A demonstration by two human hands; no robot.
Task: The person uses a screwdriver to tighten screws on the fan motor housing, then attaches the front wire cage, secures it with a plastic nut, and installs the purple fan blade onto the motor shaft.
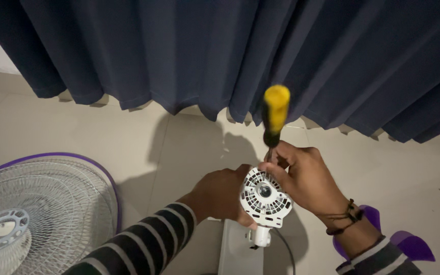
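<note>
step in hand, as i judged it: working a screw on the white fan motor housing [265, 196], which sat upright over the pale floor [42, 127], just above the stand neck [259, 236]. left hand [220, 193] was wrapped round the housing's left side, fingers closed on it, bracing. right hand [301, 178] was curled and pinching the shaft of the yellow-handled screwdriver [275, 114], handle tilted up toward the dark curtain [220, 51]. i could not see the tip. next move would call for steady downward pressure and a straight turn. fan grille [36, 203] lay well apart, left.
</note>
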